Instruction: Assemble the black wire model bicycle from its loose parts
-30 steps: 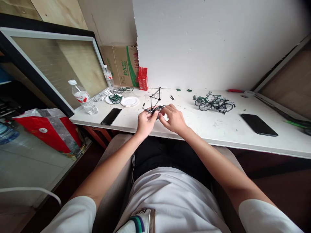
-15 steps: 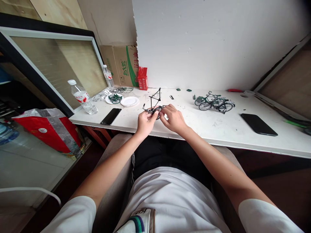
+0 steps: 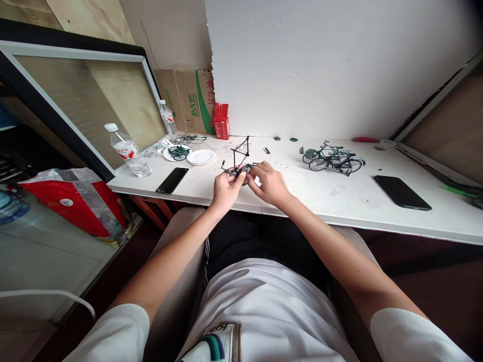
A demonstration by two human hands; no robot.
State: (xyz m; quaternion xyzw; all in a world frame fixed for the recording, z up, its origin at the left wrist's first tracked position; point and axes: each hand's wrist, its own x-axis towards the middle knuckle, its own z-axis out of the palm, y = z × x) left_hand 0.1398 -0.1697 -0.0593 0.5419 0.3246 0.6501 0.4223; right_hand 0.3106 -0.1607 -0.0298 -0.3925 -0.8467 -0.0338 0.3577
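A partly built model bicycle (image 3: pixel 241 155), its thin black frame standing up and a dark wheel low down, is held just over the front part of the white table. My left hand (image 3: pixel 225 189) pinches it near the wheel with thumb and fingers. From the other side my right hand (image 3: pixel 270 185) closes its fingertips on the wheel's right edge; its fingers cover much of that part, and whether a small piece is between them is hidden. To the right stand several assembled model bicycles (image 3: pixel 332 158), close together.
Left on the table (image 3: pixel 302 201) are a phone (image 3: pixel 172 180), white plates (image 3: pixel 202 157), green model parts (image 3: pixel 178 152) and a water bottle (image 3: pixel 130 153). Another phone (image 3: pixel 402 193) lies at right. A red box (image 3: pixel 222 121) and a carton (image 3: pixel 188 100) stand at the back.
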